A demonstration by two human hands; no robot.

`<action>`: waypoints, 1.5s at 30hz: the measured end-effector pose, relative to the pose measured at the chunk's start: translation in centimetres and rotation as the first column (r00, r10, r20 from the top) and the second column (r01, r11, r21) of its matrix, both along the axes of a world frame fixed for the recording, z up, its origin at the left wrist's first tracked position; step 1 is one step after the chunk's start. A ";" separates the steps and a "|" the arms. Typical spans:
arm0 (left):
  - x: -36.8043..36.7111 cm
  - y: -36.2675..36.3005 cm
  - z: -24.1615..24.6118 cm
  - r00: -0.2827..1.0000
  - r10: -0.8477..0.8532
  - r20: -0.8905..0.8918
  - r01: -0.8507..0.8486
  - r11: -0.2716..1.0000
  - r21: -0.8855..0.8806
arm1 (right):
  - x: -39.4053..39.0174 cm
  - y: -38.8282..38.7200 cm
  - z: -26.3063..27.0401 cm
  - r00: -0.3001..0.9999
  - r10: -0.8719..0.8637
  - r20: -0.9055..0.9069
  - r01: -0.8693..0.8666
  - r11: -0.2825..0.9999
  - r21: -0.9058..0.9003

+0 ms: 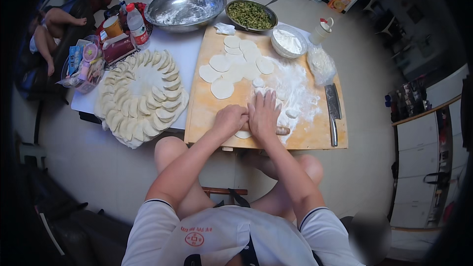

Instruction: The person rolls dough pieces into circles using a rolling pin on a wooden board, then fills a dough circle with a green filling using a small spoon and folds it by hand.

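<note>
My left hand (231, 120) is curled low over the front of the wooden board (207, 114); what its fingertips touch is hidden. Beside it, my right hand (265, 113) lies with its palm on a wooden rolling pin (283, 130), fingers stretched forward. Part of a flat dough wrapper (243, 135) shows at the near side of the pin, below my hands. Small dough pieces (258, 82) lie just beyond my right fingertips, and another dough piece (292, 113) sits to the right on scattered flour (301, 88). Rolled round wrappers (222, 88) overlap farther up the board.
Folded dumplings (142, 105) form rings on a floured cloth at left. Behind stand a steel basin (184, 9), a bowl of green filling (249, 14) and a flour bowl (289, 41). A cleaver (333, 112) lies along the board's right edge. Someone's bare legs (61, 24) rest on a sofa.
</note>
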State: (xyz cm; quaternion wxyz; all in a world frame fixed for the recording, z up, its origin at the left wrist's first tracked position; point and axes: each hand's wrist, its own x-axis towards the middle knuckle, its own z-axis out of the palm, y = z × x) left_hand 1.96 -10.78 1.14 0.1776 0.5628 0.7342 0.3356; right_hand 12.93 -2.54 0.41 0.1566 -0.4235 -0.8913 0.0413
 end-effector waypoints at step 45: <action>-0.2 -2.7 -0.6 0.964 0.085 0.253 -0.102 0.993 0.055 | 6.4 -3.5 -0.4 0.848 0.509 -0.148 -0.518 0.854 -0.035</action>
